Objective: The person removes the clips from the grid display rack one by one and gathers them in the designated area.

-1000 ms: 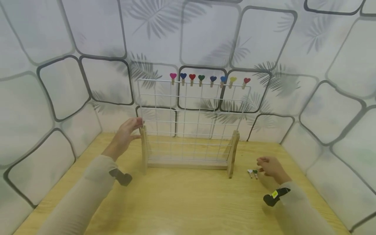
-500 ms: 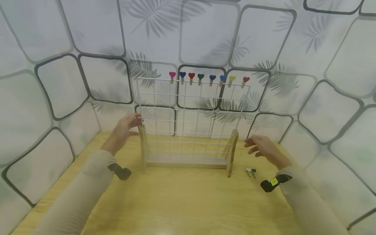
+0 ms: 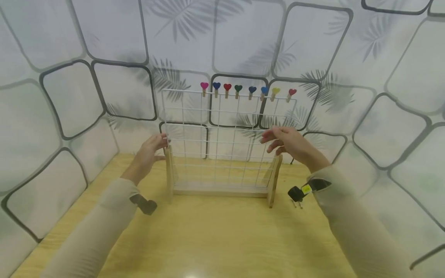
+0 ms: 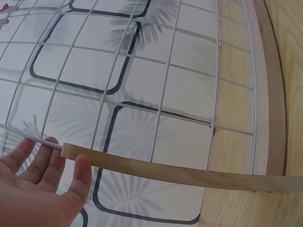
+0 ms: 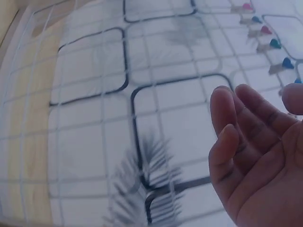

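Head view: rack (image 3: 222,191) stands on wood-grain table (image 3: 208,235) before patterned walls (image 3: 248,38).

It's a yellow wood-grain desk (image 3: 208,235) out front, with a bright glare (image 3: 191,274) low in the head view! Behind it rises the pale back wall (image 3: 250,27), grey leaf prints (image 3: 179,17) fanning across, dark rounded outlines (image 3: 153,92) running round both side walls (image 3: 28,112).

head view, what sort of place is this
Most likely a small indoor tabletop workspace, perhaps a booth: a wood-grain table with leaf-and-outline patterned walls at its back and both sides, and a white wire grid rack standing on it, heart clips along its top.
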The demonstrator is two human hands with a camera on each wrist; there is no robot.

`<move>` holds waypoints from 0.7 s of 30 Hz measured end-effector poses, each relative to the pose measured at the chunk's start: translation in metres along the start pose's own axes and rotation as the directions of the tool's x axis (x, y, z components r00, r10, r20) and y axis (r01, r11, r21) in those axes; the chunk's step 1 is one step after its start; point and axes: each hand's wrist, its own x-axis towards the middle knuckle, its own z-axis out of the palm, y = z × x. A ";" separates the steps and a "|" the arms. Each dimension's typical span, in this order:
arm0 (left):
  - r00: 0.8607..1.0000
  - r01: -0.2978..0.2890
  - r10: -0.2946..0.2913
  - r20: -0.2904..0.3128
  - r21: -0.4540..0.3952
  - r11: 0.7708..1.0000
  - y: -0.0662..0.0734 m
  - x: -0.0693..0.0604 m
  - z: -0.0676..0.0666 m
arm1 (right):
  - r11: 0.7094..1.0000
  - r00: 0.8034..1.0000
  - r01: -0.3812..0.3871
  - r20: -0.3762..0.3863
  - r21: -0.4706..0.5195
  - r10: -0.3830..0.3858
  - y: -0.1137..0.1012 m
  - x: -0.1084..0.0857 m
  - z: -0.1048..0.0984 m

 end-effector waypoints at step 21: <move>0.998 -0.002 0.002 0.067 0.009 1.000 0.004 -0.008 -0.004 | 0.990 0.988 0.140 -0.067 0.023 -0.138 -0.091 0.056 0.036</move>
